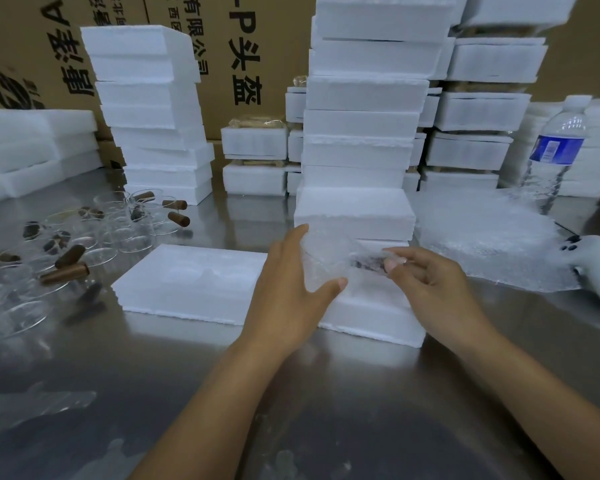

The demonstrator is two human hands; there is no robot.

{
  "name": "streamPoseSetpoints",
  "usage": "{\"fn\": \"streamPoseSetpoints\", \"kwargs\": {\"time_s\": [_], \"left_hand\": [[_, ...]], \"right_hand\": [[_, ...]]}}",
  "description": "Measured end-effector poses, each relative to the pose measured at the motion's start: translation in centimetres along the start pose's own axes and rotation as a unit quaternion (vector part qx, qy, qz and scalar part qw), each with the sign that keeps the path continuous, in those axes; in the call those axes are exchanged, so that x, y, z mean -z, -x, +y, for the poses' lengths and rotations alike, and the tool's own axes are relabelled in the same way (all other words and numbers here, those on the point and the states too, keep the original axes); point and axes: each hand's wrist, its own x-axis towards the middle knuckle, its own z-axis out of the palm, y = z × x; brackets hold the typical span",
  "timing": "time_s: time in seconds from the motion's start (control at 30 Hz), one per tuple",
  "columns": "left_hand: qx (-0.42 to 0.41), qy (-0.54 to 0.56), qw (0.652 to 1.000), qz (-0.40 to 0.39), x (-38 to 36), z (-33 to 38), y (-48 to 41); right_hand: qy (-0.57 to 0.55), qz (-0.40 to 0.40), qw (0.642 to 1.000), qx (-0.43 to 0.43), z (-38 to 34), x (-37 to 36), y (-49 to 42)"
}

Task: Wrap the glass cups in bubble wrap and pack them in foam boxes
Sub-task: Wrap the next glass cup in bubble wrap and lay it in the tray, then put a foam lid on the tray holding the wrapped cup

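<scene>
Left grip [291, 282] spans the wrapped cup [326, 261], thumb below and fingers arched over the top. It is half spread, not clenched, which I read as cradling so the glass is not squeezed. My right grip [426, 282] pinches the loose end of the bubble wrap [364, 254] between thumb and fingertips, with the other fingers curled. That looks like tucking the end shut. A dark smear shows through the film near the pinch; it is probably the cup's brown handle, though blur stops me being sure.

I hold the bundle just above a low foam box [378, 320] on the worktop [291, 393], in front of the tall foam stack [361, 133], so it has only a short way down once closed. Beside the box on the left lies a flat foam piece [187, 282] with shallow recesses, which I judge to be its other half, near at hand for closing.

Unwrapped glass cups [94, 237] crowd the left of the worktop, and spare sheets [482, 244] lie at the right, each group on the side of the grip that would reach for it. I judge the wrapping nearly done and the packing not yet.
</scene>
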Motion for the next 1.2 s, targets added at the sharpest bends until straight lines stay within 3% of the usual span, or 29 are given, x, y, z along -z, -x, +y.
{"fn": "streamPoseSetpoints", "kwargs": {"time_s": [0.17, 0.4, 0.5, 0.57, 0.63, 0.73, 0.87, 1.03, 1.2], "left_hand": [[0.013, -0.069, 0.997, -0.010, 0.1, -0.2, 0.2], [0.027, -0.058, 0.998, -0.018, 0.5, 0.4, 0.2], [0.051, -0.006, 0.997, 0.059, 1.4, 0.8, 0.3], [0.075, -0.039, 0.988, 0.130, 2.0, 0.7, 0.4], [0.106, -0.137, 0.974, 0.147, 2.3, 0.6, 0.5], [0.151, -0.238, 0.955, 0.091, 2.3, 0.8, 0.7], [0.162, -0.277, 0.946, 0.050, 2.5, 0.7, 0.8], [0.152, -0.312, 0.937, 0.029, 2.3, 0.5, 1.0], [0.104, -0.270, 0.951, 0.109, 2.7, 1.3, 1.2]], "right_hand": [[0.006, 0.002, 1.000, -0.009, -0.1, 0.0, 0.3], [0.026, 0.005, 1.000, 0.006, -0.3, 0.0, 0.4], [0.008, 0.027, 0.999, 0.020, -0.5, 0.2, 0.4], [0.005, 0.058, 0.998, 0.011, -0.4, 0.5, 0.3], [0.020, 0.075, 0.997, -0.007, -0.2, 0.6, 0.1], [0.068, 0.045, 0.994, -0.079, 0.4, 0.8, -0.3], [0.010, 0.010, 0.984, -0.180, 0.5, 1.6, -0.9], [-0.006, 0.066, 0.978, -0.199, 0.9, 2.7, -1.2], [-0.050, 0.069, 0.974, -0.211, 0.9, 3.0, -1.4]]}}
